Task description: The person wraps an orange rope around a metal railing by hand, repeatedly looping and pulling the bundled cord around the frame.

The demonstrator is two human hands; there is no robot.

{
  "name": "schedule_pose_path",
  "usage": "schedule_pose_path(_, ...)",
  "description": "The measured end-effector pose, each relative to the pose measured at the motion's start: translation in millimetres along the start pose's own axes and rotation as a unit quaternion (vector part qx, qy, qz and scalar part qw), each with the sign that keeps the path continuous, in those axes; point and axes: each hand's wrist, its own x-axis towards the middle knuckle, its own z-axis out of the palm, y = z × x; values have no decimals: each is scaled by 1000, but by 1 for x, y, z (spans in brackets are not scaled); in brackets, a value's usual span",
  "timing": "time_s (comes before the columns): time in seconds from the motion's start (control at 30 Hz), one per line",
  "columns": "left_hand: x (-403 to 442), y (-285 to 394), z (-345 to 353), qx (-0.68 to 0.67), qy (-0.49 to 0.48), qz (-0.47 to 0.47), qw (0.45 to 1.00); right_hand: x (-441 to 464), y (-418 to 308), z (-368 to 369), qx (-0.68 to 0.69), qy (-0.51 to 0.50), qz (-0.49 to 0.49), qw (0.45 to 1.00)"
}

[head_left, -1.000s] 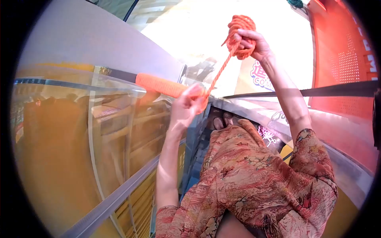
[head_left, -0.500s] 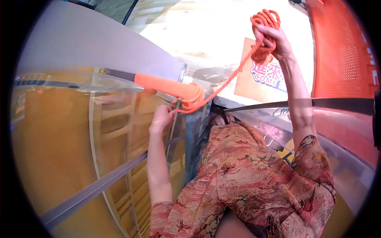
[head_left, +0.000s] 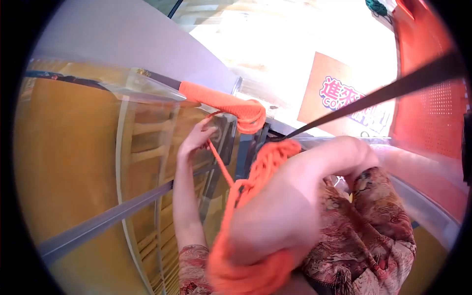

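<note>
Near the middle, a dark horizontal bar (head_left: 164,78) is tightly wrapped in orange rope (head_left: 211,100), with looser loops at the right end of the wrapping. Just below the wrapping, my left hand (head_left: 197,135) pinches a strand of this rope against the clear panel side. From there the strand slants down to a large bundle of the same rope (head_left: 275,160). My right hand (head_left: 275,221), blurred and close to the camera, grips that bundle in front of my body. Its fingers are largely hidden by the back of the hand and the rope.
A clear panel (head_left: 73,147) with a metal rail (head_left: 103,231) stands at left. Beyond the bar lies an orange mat (head_left: 314,93) with printed lettering. A dark strap-like bar (head_left: 373,96) crosses at right, before a red perforated panel (head_left: 432,108).
My right hand has swung from the upper right down and inward with the rope bundle. My left hand stays just below the wrapping, with the strand now running downward.
</note>
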Motion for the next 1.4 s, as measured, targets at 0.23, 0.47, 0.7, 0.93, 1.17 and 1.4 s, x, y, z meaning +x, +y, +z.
schedule_pose_path(0.23,-218,11,-33,-117,28,645,755,86,28,-32,32,137,60,988)
schedule_pose_path(0.47,-157,-20,-46,245,265,648,670,70,71,-49,116,201,138,963)
schedule_pose_path(0.7,-45,-21,-40,227,72,96,966,-70,203,-44,-17,399,554,731)
schedule_pose_path(0.93,1,-23,1,-238,-71,50,967,-80,258,-31,-9,482,565,669)
schedule_pose_path(1.17,-1,-10,34,-356,-34,130,925,-83,214,-41,-116,256,613,738)
schedule_pose_path(1.4,18,-23,42,-384,-35,133,913,-92,123,-90,-106,521,538,654)
